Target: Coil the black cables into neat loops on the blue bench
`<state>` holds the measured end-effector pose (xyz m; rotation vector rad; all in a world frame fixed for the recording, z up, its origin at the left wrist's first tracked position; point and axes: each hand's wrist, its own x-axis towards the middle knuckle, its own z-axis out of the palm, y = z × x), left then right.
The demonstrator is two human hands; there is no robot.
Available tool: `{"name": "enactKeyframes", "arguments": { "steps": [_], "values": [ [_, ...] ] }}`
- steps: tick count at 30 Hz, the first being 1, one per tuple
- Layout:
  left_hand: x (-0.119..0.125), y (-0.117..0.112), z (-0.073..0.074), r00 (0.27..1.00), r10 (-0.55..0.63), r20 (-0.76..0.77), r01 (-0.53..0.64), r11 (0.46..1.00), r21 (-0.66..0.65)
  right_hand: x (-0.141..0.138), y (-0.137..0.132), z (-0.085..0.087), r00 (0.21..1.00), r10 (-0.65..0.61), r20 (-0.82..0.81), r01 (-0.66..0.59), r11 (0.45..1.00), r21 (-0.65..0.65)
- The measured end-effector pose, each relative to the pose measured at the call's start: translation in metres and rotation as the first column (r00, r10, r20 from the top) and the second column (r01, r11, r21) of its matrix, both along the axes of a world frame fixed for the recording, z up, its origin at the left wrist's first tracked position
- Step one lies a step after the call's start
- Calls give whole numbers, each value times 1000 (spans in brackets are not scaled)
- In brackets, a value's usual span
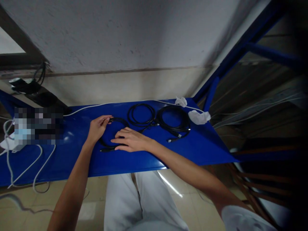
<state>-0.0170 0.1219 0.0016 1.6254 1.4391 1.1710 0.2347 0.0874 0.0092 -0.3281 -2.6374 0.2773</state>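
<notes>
A coil of black cable lies on the blue tabletop between my hands. My left hand pinches its upper left part between thumb and fingers. Over the coil's right side reaches my right hand, its fingers stretched apart to the left; the thumb is close to the coil's lower strands, part of which the hand hides. A dark connector sticks out at the coil's lower left. To the right lie a thinner black cable coil and a thicker black cable coil with plugs at its near side.
Two crumpled white pieces lie at the table's right end. A white cord runs along the back by the wall. A white power strip, partly blurred, and a black cylindrical object stand left. Blue frame bars rise at right.
</notes>
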Motion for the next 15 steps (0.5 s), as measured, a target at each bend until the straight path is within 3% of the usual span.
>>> {"name": "enactKeyframes", "arguments": {
  "steps": [7, 15],
  "values": [
    [4, 1, 5, 995, 7, -96, -5, 1000, 17, 1, -9, -1, 994, 104, 32, -100, 990, -97],
    [2, -3, 8, 980, 7, -201, 6, 998, 64, 2, -15, 2, 994, 107, 9, -105, 981, -166]
  ]
}}
